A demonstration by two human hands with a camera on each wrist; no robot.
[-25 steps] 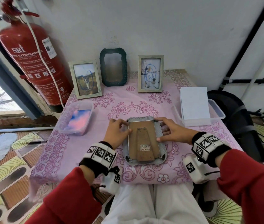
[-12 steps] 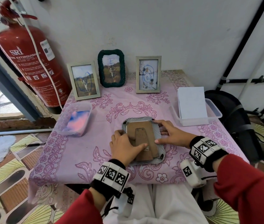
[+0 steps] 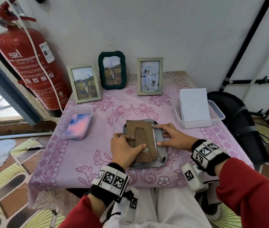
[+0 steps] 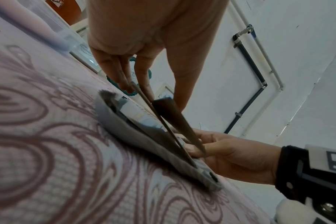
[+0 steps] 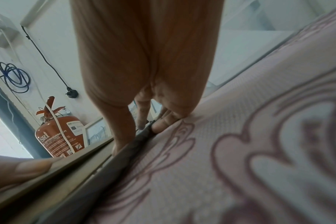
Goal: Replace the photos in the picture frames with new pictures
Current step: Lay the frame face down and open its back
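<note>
From the head view, the grey frame [image 3: 159, 142] is seen face down on the worktop [image 3: 87, 153], in front of the three standing frames; its brown backing board [image 3: 141, 130] is lifted at the left edge by the left hand [image 3: 124, 149], whose fingers are curled round that edge with the thumb laid across the stand; the right hand [image 3: 173, 137] lies to the right of the board, fingers spread and pressing the frame's rim down. If the board were raised too sharply, it is judged that the frame could be dragged along the cloth, or the glass and photo tipped out.

From the left wrist view, the board [image 4: 163, 121] is seen tilted up out of the frame [image 4: 144, 144], a gap showing beneath it; whether a photo clings to it cannot be told.

From the right wrist view, the rim [image 5: 136, 141] is held down by flat fingertips [image 5: 161, 125]; a slip there would probably free the frame.
</note>
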